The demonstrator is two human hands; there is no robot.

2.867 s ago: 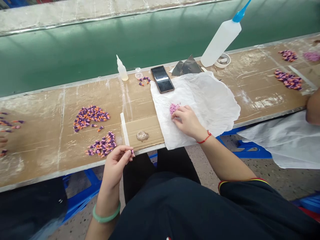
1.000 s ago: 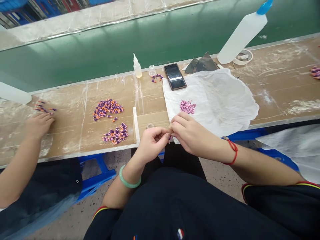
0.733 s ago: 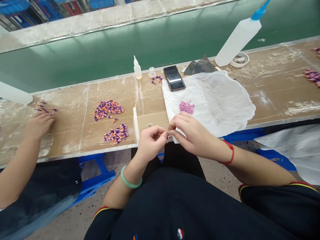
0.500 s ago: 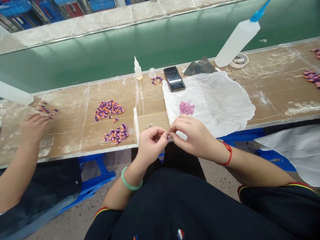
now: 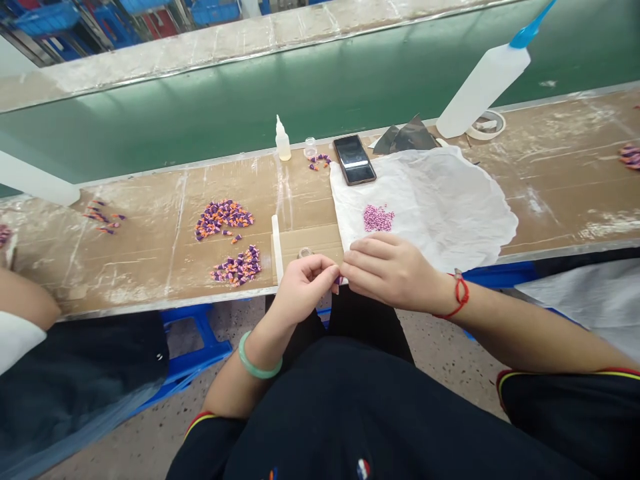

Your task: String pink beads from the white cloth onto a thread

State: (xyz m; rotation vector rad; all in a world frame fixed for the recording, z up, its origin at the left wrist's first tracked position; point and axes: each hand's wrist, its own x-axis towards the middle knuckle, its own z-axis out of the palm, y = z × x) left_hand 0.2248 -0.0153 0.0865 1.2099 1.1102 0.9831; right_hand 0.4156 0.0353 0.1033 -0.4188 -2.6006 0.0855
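L hand [image 5: 305, 290] curled, pinching small purple piece [image 5: 338, 281]; R hand [image 5: 387, 270] closed on it too; white tissue [image 5: 425, 200] just beyond

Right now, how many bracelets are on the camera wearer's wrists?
2. A pale green bangle sits on the left wrist, and a red string bracelet on the right wrist.

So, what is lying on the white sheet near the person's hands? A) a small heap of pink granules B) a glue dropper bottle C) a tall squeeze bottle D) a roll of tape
A: the small heap of pink granules sits on the white sheet, while the squeeze bottle and tape roll are off it on the bench.
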